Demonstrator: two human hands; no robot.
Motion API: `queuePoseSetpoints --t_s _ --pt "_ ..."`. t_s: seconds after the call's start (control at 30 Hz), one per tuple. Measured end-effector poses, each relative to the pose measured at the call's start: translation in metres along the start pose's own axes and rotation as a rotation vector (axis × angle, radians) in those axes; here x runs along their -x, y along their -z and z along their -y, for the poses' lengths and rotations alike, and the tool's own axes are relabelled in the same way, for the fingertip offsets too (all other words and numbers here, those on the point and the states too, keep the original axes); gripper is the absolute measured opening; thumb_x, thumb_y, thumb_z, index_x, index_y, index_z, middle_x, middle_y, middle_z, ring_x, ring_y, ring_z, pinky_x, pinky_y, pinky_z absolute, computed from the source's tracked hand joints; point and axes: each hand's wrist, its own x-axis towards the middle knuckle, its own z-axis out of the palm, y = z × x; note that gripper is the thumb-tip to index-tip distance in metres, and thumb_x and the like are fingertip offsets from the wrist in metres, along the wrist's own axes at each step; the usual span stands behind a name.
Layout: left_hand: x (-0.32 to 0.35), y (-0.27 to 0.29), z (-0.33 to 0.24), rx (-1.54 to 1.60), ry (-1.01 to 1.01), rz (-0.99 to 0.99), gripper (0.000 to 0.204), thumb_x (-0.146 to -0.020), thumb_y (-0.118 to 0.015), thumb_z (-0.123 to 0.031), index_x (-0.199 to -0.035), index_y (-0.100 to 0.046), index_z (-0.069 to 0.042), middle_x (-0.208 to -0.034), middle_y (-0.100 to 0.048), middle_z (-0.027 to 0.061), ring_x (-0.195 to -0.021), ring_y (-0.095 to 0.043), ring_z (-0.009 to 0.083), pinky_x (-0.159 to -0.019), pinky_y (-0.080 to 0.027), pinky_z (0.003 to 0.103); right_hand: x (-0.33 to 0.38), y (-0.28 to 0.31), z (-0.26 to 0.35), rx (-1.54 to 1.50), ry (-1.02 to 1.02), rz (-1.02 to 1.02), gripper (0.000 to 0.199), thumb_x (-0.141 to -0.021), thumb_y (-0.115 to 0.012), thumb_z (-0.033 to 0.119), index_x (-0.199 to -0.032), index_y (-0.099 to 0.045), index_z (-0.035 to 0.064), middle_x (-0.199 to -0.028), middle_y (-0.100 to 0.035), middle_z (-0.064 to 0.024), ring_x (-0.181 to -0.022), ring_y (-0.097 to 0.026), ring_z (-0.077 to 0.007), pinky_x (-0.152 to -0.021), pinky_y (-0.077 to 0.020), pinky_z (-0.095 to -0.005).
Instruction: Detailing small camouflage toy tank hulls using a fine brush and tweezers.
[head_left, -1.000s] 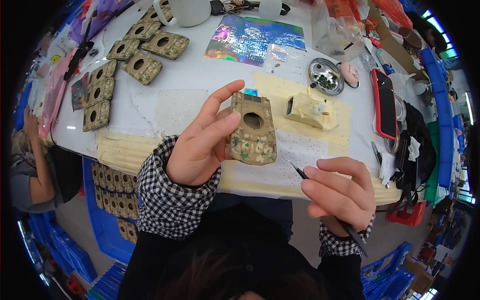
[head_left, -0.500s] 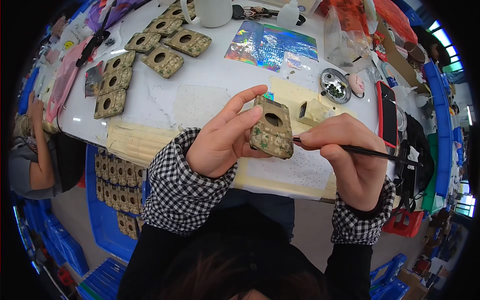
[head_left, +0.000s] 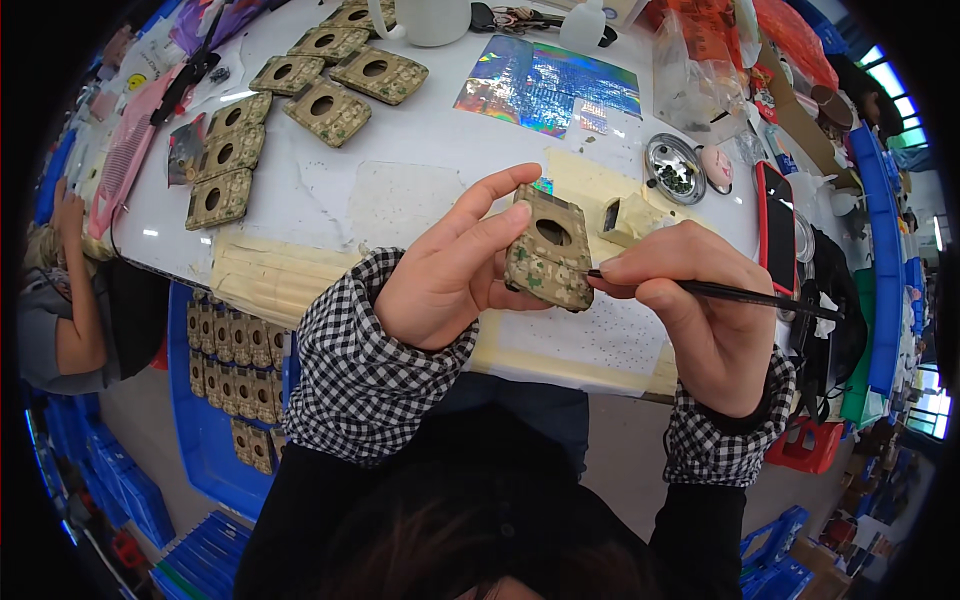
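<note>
My left hand (head_left: 455, 270) holds up a tan rectangular piece (head_left: 548, 250) with a round hole and green and white speckles on its face. My right hand (head_left: 695, 310) grips a thin dark brush (head_left: 740, 295), and its tip touches the right edge of that piece. Both hands are raised above the near edge of the white table (head_left: 400, 200), over a sheet of white paper (head_left: 590, 335). Both wrists wear black-and-white checked cuffs.
Several more tan holed pieces (head_left: 300, 110) lie at the table's far left, and others fill a blue crate (head_left: 225, 350) below the edge. A holographic sheet (head_left: 550, 85), a round metal dish (head_left: 675, 165), a red phone (head_left: 780, 225) and a white jug (head_left: 430, 20) lie beyond. Another person (head_left: 70, 290) sits at left.
My right hand rose from below the table edge and brought the brush tip to the piece. My left hand lifted the piece slightly and tilted it.
</note>
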Motion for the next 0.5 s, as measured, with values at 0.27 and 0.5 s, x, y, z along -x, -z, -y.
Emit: queuePoseSetpoints --t_s 0.27,0.5 --pt "-0.0007 0.0009 0.0011 0.0 -0.004 0.001 0.053 -0.1 -0.038 -0.03 -0.145 -0.023 -0.006 -0.131 -0.047 0.0133 -0.115 -0.056 0.0215 -0.09 -0.053 0.039 0.0002 -0.0008 -0.0006 0.032 0.018 -0.006 0.01 -0.081 -0.069 0.003 -0.089 -0.067 -0.0014 -0.079 -0.066 -0.0106 -0.073 -0.062 -0.0215 -0.066 -0.0483 -0.0294" --pt "-0.0018 0.0007 0.0016 0.003 -0.002 -0.009 0.053 -0.1 -0.037 -0.031 -0.144 -0.023 -0.006 -0.13 -0.048 0.0139 -0.115 -0.055 0.0228 -0.09 -0.053 0.04 -0.0007 -0.0029 -0.0011 0.054 0.038 -0.022 0.009 -0.08 -0.069 0.003 -0.089 -0.067 -0.0016 -0.081 -0.066 -0.0108 -0.073 -0.062 -0.0216 -0.066 -0.0486 -0.0291"
